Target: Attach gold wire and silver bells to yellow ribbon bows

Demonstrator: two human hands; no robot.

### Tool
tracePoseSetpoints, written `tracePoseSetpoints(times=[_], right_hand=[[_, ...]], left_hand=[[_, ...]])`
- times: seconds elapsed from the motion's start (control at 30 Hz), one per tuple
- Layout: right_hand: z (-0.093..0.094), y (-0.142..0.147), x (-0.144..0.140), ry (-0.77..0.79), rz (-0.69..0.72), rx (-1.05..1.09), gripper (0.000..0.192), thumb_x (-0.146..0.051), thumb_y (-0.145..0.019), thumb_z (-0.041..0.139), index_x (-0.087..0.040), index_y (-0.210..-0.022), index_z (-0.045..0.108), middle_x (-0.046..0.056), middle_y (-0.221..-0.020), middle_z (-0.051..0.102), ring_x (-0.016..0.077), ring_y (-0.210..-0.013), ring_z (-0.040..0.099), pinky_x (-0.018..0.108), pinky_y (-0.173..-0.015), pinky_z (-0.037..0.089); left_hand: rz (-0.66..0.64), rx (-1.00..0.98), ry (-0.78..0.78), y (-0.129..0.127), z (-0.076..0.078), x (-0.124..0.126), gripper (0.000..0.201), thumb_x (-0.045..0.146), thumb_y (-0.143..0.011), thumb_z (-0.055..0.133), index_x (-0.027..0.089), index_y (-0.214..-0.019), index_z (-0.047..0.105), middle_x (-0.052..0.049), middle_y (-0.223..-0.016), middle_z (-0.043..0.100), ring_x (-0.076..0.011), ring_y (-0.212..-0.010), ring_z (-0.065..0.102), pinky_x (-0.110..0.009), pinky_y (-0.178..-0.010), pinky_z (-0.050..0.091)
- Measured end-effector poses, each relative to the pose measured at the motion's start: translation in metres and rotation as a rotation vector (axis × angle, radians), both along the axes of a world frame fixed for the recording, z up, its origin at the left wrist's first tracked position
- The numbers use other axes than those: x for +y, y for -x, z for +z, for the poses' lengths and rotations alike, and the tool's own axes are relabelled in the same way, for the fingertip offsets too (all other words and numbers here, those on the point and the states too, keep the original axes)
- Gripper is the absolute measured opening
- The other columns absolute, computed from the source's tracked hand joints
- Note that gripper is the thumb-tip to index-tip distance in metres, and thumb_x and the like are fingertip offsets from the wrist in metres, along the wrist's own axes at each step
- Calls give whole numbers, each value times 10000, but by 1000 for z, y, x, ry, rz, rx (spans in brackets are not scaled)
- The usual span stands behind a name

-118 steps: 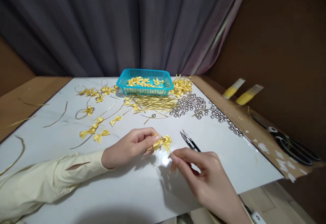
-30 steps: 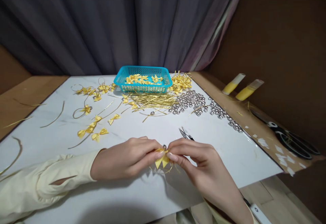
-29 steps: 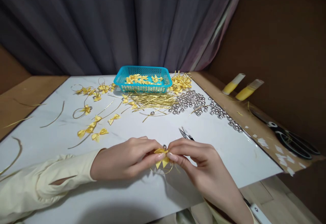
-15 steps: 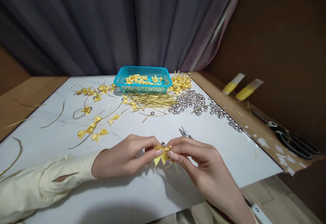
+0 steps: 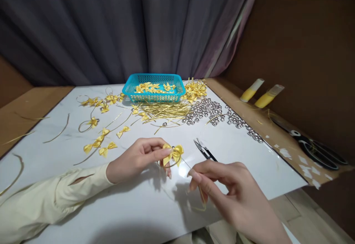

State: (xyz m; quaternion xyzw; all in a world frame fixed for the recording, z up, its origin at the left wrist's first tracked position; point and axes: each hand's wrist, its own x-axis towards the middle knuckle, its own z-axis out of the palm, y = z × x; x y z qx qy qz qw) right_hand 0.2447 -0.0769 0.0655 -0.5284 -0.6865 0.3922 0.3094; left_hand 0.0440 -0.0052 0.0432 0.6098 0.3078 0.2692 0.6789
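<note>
My left hand (image 5: 140, 157) pinches a small yellow ribbon bow (image 5: 173, 153) with a tiny silver bead at its middle, held just above the white board (image 5: 116, 207). A thin gold wire (image 5: 186, 164) runs from the bow down to my right hand (image 5: 222, 188), whose thumb and forefinger pinch the wire's end; a loose gold tail hangs below the fingers. Small black thread snips (image 5: 205, 150) lie just beyond my right hand.
A teal basket (image 5: 154, 87) of bows stands at the back. In front of it lie gold wires (image 5: 166, 110), silver beads (image 5: 206, 111) and loose bows (image 5: 100, 146). Black scissors (image 5: 313, 148) and two yellow tubes (image 5: 260, 95) lie on the brown ledge to the right.
My hands were together on the bow; now the right hand has drawn back toward me, pulling the gold wire out, and the left hand has lifted the bow a little.
</note>
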Motion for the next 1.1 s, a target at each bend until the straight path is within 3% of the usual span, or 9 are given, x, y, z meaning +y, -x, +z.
tracePoseSetpoints(times=[0.67, 1.1], right_hand=[[-10, 9, 5, -48, 0, 79, 218, -203, -862, 486, -173, -719, 649, -10, -597, 624, 70, -466, 510, 140, -402, 357], [-14, 13, 3, -163, 23, 78, 224, -199, -890, 453, -157, -769, 637, -5, -583, 572, 71, -458, 466, 174, -432, 348]], left_hand=[[-3, -28, 21, -1, 0, -1, 201, 275, -893, 532, 138, -756, 589, 2, -638, 642, -114, -603, 600, -238, -624, 459], [71, -14, -84, 0, 0, -4, 178, 269, -863, 569, 140, -759, 636, 2, -626, 635, -120, -603, 593, -240, -599, 463]])
